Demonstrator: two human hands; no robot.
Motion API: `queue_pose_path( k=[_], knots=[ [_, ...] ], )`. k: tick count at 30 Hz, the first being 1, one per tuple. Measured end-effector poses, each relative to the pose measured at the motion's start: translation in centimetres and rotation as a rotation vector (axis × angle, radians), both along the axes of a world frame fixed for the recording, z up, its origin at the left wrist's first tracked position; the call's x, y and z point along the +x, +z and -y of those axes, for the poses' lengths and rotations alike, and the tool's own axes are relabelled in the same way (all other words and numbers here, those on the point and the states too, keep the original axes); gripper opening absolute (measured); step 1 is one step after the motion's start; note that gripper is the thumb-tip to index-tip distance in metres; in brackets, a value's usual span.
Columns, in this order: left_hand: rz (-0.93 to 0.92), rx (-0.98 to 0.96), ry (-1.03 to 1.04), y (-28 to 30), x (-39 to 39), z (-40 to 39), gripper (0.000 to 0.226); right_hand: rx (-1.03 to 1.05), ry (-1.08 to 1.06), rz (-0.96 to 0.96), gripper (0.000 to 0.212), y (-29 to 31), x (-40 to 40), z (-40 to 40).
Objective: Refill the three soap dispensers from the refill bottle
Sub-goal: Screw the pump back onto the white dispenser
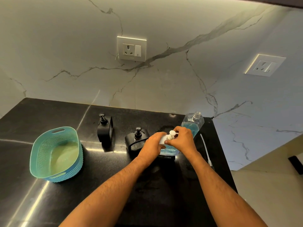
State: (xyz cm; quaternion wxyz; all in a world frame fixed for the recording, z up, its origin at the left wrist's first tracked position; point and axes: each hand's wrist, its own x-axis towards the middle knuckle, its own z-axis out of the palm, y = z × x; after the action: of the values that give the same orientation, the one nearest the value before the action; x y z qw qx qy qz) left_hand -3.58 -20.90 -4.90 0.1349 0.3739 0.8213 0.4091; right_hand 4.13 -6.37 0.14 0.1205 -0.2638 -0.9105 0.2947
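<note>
A white-topped clear dispenser (168,150) holding blue liquid stands on the black counter (147,185). My left hand (153,144) grips its white shoulder, and my right hand (182,138) is closed around its white pump head (172,134). Left of it stands a black dispenser (136,141) with a black pump. A second black dispenser (105,129) stands further left and back. The clear refill bottle (192,124), uncapped and partly full of blue liquid, stands behind my right hand near the wall.
A teal plastic basket (56,154), nothing in it, sits at the left of the counter. A thin white pump tube (205,148) lies at the right, close to the counter's right edge. Two wall sockets (131,48) are on the marble backsplash.
</note>
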Motion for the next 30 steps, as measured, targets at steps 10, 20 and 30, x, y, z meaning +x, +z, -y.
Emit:
queue_pose_path(
  k=[10, 20, 30],
  knots=[
    [0.002, 0.005, 0.000, 0.0, 0.0, -0.1, 0.055, 0.053, 0.058, 0.028, 0.031, 0.5, 0.0, 0.1],
    [0.004, -0.002, 0.000, 0.0, 0.0, 0.0, 0.055, 0.080, -0.005, -0.052, 0.023, 0.3, 0.4, 0.6],
    [-0.002, -0.016, -0.008, 0.2, -0.1, 0.0, 0.056, -0.046, 0.099, -0.079, 0.028, 0.5, 1.3, -0.9]
  ],
)
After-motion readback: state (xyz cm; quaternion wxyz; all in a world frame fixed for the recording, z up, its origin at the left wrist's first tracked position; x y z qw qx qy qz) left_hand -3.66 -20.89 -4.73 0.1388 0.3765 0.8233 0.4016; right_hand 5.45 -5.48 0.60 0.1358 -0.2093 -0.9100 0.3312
